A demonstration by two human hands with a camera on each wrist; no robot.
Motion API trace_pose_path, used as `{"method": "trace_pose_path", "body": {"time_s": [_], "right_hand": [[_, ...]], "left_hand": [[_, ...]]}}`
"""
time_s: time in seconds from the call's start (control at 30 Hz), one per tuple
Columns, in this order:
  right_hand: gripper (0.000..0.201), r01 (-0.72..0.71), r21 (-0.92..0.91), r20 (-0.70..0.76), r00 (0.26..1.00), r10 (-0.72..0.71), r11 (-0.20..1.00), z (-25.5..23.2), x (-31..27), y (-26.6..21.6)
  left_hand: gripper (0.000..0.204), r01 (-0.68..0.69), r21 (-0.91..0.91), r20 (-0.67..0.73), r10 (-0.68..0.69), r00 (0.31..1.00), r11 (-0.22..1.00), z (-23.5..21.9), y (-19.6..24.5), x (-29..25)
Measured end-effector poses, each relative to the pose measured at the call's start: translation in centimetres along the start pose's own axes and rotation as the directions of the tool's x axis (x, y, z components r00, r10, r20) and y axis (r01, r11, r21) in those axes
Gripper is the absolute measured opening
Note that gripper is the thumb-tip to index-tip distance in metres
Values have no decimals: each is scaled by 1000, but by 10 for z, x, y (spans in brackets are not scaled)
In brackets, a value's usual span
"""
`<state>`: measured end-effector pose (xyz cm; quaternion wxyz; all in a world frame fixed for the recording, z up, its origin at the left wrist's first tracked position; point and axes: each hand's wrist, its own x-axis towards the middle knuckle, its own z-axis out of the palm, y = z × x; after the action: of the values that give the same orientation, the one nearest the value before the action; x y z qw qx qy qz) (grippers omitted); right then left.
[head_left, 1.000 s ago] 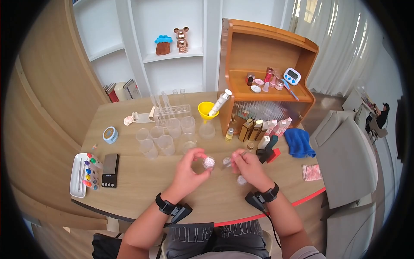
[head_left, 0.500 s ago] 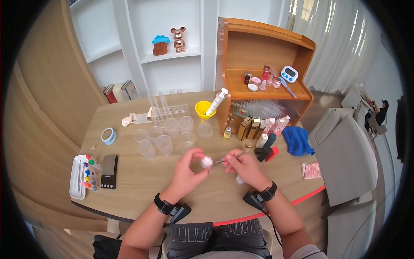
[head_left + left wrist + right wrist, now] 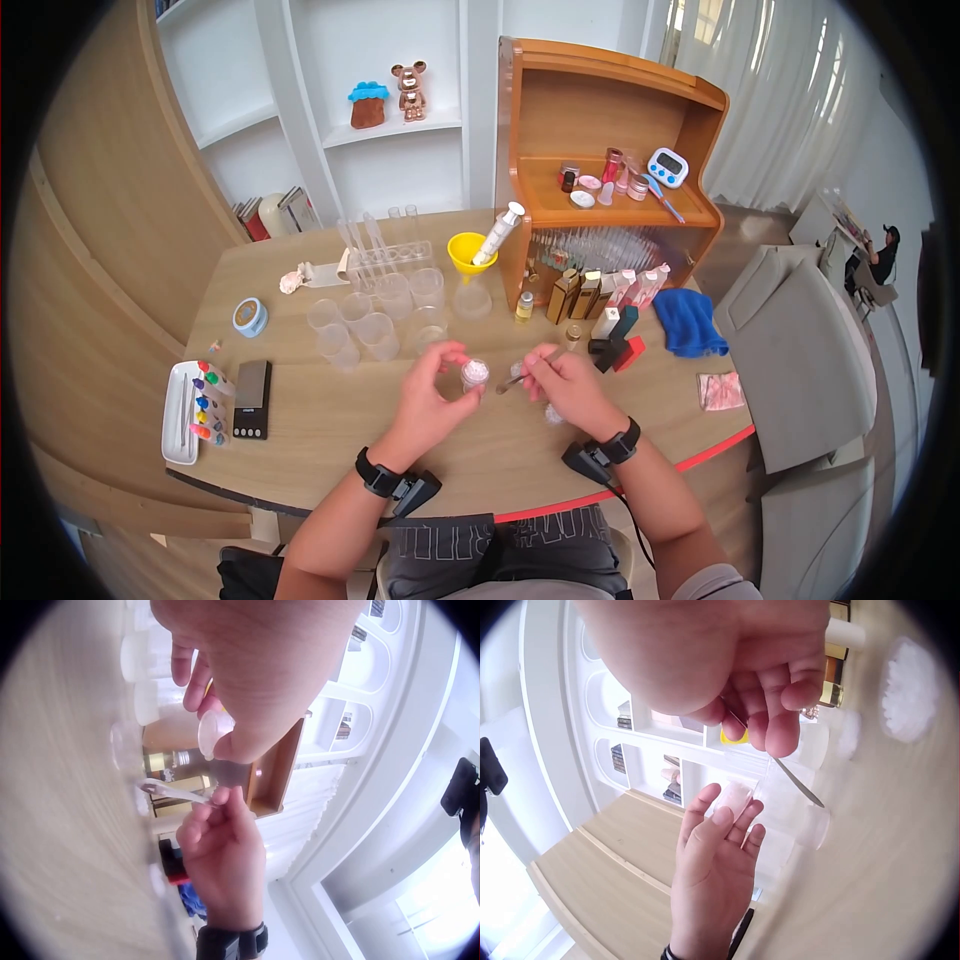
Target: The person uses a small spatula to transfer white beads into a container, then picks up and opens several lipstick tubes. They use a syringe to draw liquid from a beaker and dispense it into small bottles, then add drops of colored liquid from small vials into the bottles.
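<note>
My left hand (image 3: 428, 398) grips a small clear cup (image 3: 475, 375) between thumb and fingers, with pale pinkish-white stuff inside. In the right wrist view the cup (image 3: 733, 796) is upheld at the fingertips. My right hand (image 3: 572, 388) pinches a thin metal spatula (image 3: 510, 382), its tip pointing down and left, just right of the cup. The left wrist view shows the spatula (image 3: 174, 793) apart from the cup, over the table. Below the right hand is a small clear container (image 3: 909, 691) of white chunks; another small container (image 3: 517, 369) is beside the spatula.
Several clear plastic cups (image 3: 380, 338) and a test tube rack (image 3: 390, 262) stand behind the left hand. A yellow funnel (image 3: 466, 254) sits further back. Small boxes (image 3: 590, 297) line the wooden cabinet (image 3: 612, 218). At left are a black scale (image 3: 254, 398) and a white tray (image 3: 178, 440).
The spatula, first hardly visible near the right hand, came left to the cup and is now a little away from it. The left hand still holds the cup. The head view shifted slightly.
</note>
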<state>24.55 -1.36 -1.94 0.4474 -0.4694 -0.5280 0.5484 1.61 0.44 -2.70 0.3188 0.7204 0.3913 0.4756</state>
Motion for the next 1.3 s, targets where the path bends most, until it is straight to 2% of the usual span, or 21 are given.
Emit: {"method": "trace_pose_path", "body": {"time_s": [0.1,0.5,0.6,0.7,0.8,0.9,1.0,1.2,1.3], "right_hand": [[24,32,-62,27,999,-30,998,1,1,4],[26,-7,-127,84,996,18,992,1,1,2],[24,1,-58,-1,1000,-1,998,1,4,12],[24,-54,-119,-147,988,36,991,-1,1,1],[23,-75,-240,-242,970,15,968,-3,0,-5],[23,-60,-127,-210,977,32,990,-5,-2,-7],[22,20,-65,-103,994,-26,998,-2,0,-2],[20,-19,-74,16,1000,20,997,4,0,-1],[20,-69,-58,-25,997,68,996,0,2,8]], "left_hand": [[53,11,4,4,-11,1000,1000,-2,2,1],[54,-8,12,12,8,1000,1000,-2,2,1],[53,-9,33,10,9,1000,999,-2,3,1],[54,-7,28,10,7,1000,1000,-2,3,1],[54,-1,26,10,1,1000,1000,-2,1,1],[53,-10,8,6,10,1000,1000,1,-2,0],[53,-13,8,10,13,1000,1000,-1,-1,1],[54,-14,17,8,14,1000,1000,-2,3,1],[54,9,12,8,-9,1000,1000,0,-1,0]]}}
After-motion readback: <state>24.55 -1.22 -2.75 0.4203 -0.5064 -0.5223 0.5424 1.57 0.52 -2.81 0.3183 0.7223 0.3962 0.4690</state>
